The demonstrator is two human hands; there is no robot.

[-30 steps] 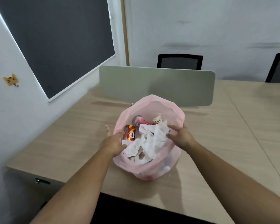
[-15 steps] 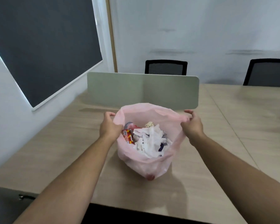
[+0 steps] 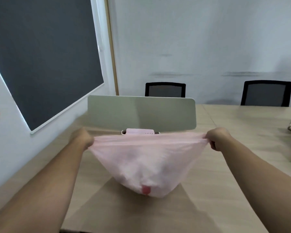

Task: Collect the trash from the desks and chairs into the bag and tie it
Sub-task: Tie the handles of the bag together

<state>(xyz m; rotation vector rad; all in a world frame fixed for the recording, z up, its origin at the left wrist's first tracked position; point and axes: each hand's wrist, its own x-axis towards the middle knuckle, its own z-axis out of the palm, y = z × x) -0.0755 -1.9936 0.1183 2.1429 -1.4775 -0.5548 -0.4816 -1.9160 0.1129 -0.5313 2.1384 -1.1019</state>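
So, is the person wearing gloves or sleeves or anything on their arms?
No. The left hand and right hand are bare, no gloves. The left forearm and right forearm are bare too: no sleeves, watch or bracelet in view.

We saw two bare hands, the left hand (image 3: pixel 81 138) and the right hand (image 3: pixel 217 137); the left forearm (image 3: pixel 57 174) and right forearm (image 3: pixel 252 169) ran uncovered to the lower edge of view.

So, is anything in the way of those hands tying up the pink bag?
Nothing visible. The left hand and right hand each grip one end of the pink bag at its mouth, stretched flat between them.
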